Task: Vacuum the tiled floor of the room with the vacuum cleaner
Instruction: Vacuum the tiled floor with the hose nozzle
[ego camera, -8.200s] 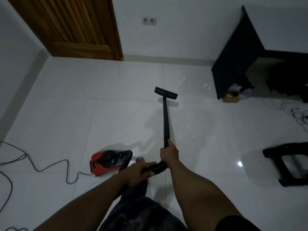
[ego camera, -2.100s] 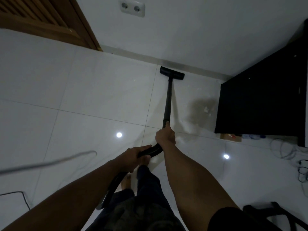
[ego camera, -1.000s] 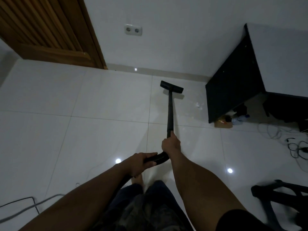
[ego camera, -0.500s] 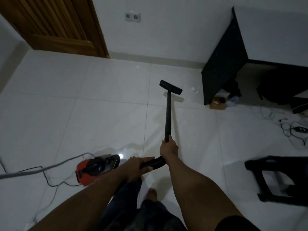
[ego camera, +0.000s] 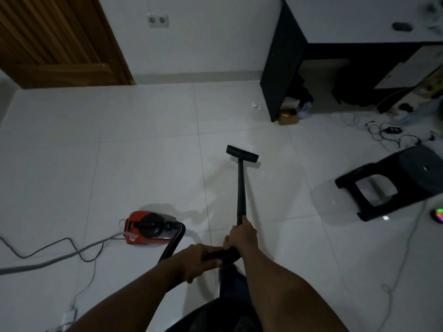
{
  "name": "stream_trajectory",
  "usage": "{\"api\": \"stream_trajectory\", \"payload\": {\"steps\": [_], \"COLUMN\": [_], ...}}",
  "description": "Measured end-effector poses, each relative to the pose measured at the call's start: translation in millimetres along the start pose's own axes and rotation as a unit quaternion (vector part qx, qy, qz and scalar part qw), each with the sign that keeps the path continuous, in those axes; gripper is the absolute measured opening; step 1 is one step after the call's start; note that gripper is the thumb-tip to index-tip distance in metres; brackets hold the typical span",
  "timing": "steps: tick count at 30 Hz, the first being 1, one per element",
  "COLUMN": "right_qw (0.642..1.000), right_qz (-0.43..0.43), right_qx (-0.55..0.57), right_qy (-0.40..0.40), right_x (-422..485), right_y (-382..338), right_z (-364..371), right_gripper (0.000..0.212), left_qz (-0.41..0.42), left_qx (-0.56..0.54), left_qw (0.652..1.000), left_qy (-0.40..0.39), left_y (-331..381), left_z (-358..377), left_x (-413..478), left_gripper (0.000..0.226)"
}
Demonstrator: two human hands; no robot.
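Gripping thin black vacuum tube (ego camera: 240, 188) with right hand (ego camera: 242, 236) to steer, curved black handle (ego camera: 221, 254) with left hand (ego camera: 196, 259) to push.

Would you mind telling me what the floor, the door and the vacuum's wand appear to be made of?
Floor: likely glazed ceramic tile, glossy; grout lines and sharp reflections show. Door: seemingly varnished wood; warm brown with slatted panels. Wand: matte black, plastic or painted metal; the dim picture cannot settle which.

vacuum cleaner (ego camera: 146, 227): red, black top | wand (ego camera: 240, 188): black | floor (ego camera: 143, 164): white tiles | door (ego camera: 55, 37) upper left: brown wood | stool (ego camera: 393, 185): black
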State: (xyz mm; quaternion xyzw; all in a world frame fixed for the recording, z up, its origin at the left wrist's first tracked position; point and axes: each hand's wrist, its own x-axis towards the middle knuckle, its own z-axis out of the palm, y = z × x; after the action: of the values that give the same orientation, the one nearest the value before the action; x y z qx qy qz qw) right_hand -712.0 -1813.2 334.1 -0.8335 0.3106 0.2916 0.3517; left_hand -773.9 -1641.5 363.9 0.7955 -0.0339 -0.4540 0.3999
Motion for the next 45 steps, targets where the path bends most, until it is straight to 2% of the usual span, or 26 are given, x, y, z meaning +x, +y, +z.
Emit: {"api": "stream_trajectory", "payload": {"steps": [8,20,28,35,40,45], "right_qw": [0.999,0.996,0.995,0.997,0.992,0.987], "right_qz": [0.038,0.041,0.056,0.046,0.054,0.01], "right_qx": [-0.007,-0.084,-0.076,-0.07,-0.112,-0.163], "right_qy": [0.017,-0.013,-0.014,-0.003,-0.003,-0.005], "right_x": [-120.3,-194.7,-188.7,-164.1,-136.0,-94.5], "right_y": [126.2,221.0,240.4,242.1,242.4,237.3], "right_z": [61.6,84.5,86.2,73.8,47.9,12.2], "right_gripper": [0.064,0.067,0.056,0.056,0.055,0.058], "left_qz": [0.045,0.056,0.059,0.041,0.022,-0.008], "left_qx": [0.027,0.039,0.041,0.017,-0.004,-0.036], "left_qw": [0.997,0.994,0.994,0.997,0.998,0.998], "left_qy": [-0.053,-0.082,-0.078,-0.061,-0.065,-0.058], "left_y": [-69.4,-91.5,-85.2,-73.3,-50.0,-12.2], "left_z": [109.3,192.0,208.1,219.4,230.9,238.9], "left_x": [-99.5,-167.8,-171.9,-153.2,-128.1,-89.5], "left_gripper": [0.058,0.05,0.047,0.049,0.051,0.058]}}
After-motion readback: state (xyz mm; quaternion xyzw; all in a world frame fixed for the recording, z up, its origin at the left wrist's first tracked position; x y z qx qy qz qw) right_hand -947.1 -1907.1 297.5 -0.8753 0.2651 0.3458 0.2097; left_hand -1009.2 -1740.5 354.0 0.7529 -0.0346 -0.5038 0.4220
